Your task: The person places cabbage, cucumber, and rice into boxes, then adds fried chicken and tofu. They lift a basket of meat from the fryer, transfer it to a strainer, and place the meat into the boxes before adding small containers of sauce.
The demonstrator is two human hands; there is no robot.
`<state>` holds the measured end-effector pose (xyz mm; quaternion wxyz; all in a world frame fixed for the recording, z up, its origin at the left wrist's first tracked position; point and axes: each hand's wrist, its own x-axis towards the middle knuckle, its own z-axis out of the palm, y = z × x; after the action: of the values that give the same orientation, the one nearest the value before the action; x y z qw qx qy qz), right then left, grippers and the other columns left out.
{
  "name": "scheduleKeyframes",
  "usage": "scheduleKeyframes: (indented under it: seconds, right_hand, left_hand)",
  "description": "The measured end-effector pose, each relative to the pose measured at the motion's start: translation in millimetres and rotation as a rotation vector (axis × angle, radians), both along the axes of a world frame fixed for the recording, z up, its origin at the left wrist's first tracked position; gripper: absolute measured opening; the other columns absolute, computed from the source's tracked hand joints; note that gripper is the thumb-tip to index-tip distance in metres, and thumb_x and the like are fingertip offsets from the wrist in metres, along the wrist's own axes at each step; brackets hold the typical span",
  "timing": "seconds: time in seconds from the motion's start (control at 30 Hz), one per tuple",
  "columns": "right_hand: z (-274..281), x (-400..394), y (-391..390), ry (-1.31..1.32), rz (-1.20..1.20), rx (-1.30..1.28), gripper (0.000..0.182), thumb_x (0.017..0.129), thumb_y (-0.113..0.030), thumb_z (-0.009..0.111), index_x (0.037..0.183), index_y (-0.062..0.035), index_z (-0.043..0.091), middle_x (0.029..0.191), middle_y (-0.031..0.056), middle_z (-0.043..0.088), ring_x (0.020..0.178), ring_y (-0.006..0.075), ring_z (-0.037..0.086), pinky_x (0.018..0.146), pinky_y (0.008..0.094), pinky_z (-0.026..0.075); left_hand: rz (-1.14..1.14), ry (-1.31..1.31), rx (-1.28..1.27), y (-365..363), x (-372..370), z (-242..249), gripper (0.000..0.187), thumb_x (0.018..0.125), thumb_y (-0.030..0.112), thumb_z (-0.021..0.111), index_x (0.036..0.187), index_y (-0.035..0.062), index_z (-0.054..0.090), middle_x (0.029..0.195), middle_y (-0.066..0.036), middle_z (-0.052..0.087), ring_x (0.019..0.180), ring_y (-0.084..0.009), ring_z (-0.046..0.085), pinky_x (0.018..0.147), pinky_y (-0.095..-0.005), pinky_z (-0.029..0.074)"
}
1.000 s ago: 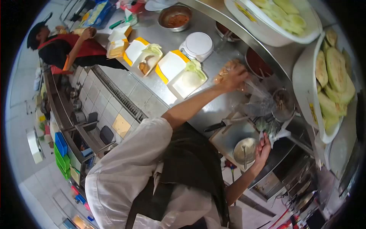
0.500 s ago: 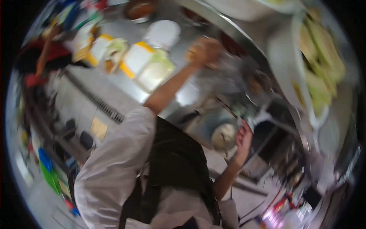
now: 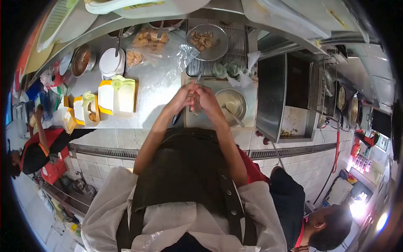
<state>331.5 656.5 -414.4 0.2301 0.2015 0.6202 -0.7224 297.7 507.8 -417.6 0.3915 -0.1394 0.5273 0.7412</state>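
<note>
My left hand [image 3: 183, 99] and my right hand [image 3: 206, 101] meet over the counter, fingers bent and touching. A slim metal utensil [image 3: 199, 78] sticks out above them, apparently in my right hand; its kind is hidden. What my left fingers close on does not show. Just right of my hands is a metal bowl [image 3: 240, 99] of pale creamy sauce with a spoon [image 3: 236, 117] in it. A black handle [image 3: 178, 117] shows below my left hand. To the left stand yellow-and-white boxes [image 3: 108, 101], with lettuce [image 3: 124, 82] in one.
A clear bag of fried pieces [image 3: 150, 40] and a round bowl of browned pieces [image 3: 202, 40] lie beyond my hands. White tubs [image 3: 138, 6] overhang the counter. One co-worker [image 3: 31, 153] is at far left, another person [image 3: 289, 201] at lower right. A fryer basket [image 3: 323, 86] is at right.
My left hand has come back from near the bag of fried pieces, and my right hand has moved across from beside the sauce bowl. They are now together. The camera view has turned.
</note>
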Motion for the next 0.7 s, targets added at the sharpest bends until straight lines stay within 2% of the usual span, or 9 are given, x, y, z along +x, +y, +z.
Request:
scheduleKeyframes:
  seconds: [0.03,0.07,0.13,0.2,0.23,0.37,0.5,0.57,0.7]
  right_hand:
    - [7,-3,0,0.017,0.075,0.136,0.043,0.098,-0.035,0.045,0.113,0.0015,0.060,0.071,0.0086,0.060,0.054,0.0190,0.059,0.044,0.0307,0.048]
    - [32,-12,18,-0.126,0.200,0.303,0.045,0.097,-0.039,0.046,0.106,0.0007,0.065,0.074,0.0122,0.065,0.059,0.0196,0.063,0.050,0.0340,0.052]
    - [11,-24,63,0.027,0.132,0.440,0.042,0.095,-0.040,0.049,0.102,-0.0030,0.068,0.079,0.0142,0.068,0.062,0.0230,0.065,0.059,0.0388,0.054]
    - [-13,-51,96,0.310,0.038,1.039,0.040,0.091,-0.041,0.054,0.102,-0.0058,0.070,0.081,0.0118,0.070,0.066,0.0264,0.067,0.065,0.0406,0.053]
    - [-26,-68,105,0.356,-0.039,1.108,0.039,0.089,-0.042,0.058,0.103,-0.0073,0.070,0.083,0.0123,0.071,0.073,0.0289,0.067,0.068,0.0416,0.053]
    - [-63,-120,104,0.547,0.052,1.674,0.037,0.081,-0.042,0.067,0.103,-0.0124,0.071,0.093,0.0133,0.071,0.093,0.0332,0.067,0.076,0.0444,0.053]
    - [-81,-144,100,0.366,0.157,1.658,0.040,0.078,-0.039,0.066,0.100,-0.0060,0.069,0.093,0.0225,0.069,0.092,0.0386,0.067,0.083,0.0453,0.053]
    - [-77,-158,111,0.192,0.226,1.449,0.040,0.076,-0.037,0.066,0.097,-0.0024,0.069,0.091,0.0239,0.069,0.091,0.0403,0.066,0.083,0.0454,0.053]
    - [-71,-153,145,0.480,0.057,1.442,0.041,0.075,-0.032,0.061,0.088,0.0062,0.067,0.092,0.0267,0.067,0.090,0.0420,0.065,0.081,0.0474,0.051]
  left_hand:
    - [-0.076,-0.235,0.343,11,-1,-4,0.032,0.101,0.027,0.043,0.119,0.0031,0.052,0.098,-0.011,0.063,0.079,-0.0198,0.062,0.069,-0.0331,0.052]
    - [-0.032,-0.202,0.288,22,-2,0,0.031,0.101,0.025,0.043,0.120,0.0023,0.051,0.096,-0.010,0.063,0.078,-0.0193,0.062,0.068,-0.0336,0.053]
    - [0.060,-0.126,0.177,37,-10,16,0.029,0.102,0.022,0.042,0.121,0.0006,0.049,0.093,-0.008,0.061,0.076,-0.0183,0.062,0.066,-0.0346,0.054]
    - [0.056,-0.161,0.171,39,-24,18,0.025,0.101,0.015,0.040,0.119,0.0002,0.049,0.088,-0.005,0.058,0.071,-0.0160,0.058,0.062,-0.0318,0.052]
    - [0.057,-0.182,0.168,38,-28,20,0.023,0.100,0.012,0.039,0.118,0.0000,0.049,0.085,-0.003,0.057,0.068,-0.0148,0.056,0.060,-0.0304,0.051]
    - [0.167,-0.183,0.215,27,-50,25,0.017,0.096,0.002,0.038,0.109,0.0002,0.048,0.077,0.002,0.047,0.054,-0.0048,0.036,0.046,-0.0206,0.033]
    - [0.130,-0.114,0.161,21,-54,24,0.015,0.096,0.001,0.039,0.107,-0.0002,0.048,0.075,0.003,0.046,0.053,-0.0031,0.033,0.043,-0.0189,0.029]
    - [0.103,-0.037,0.079,23,-49,19,0.017,0.093,0.005,0.045,0.108,-0.0010,0.051,0.078,0.001,0.049,0.054,-0.0056,0.038,0.044,-0.0214,0.032]
    - [0.080,0.047,-0.037,30,-28,24,0.026,0.089,0.012,0.054,0.112,-0.0007,0.054,0.080,-0.003,0.052,0.058,-0.0094,0.045,0.046,-0.0252,0.036]
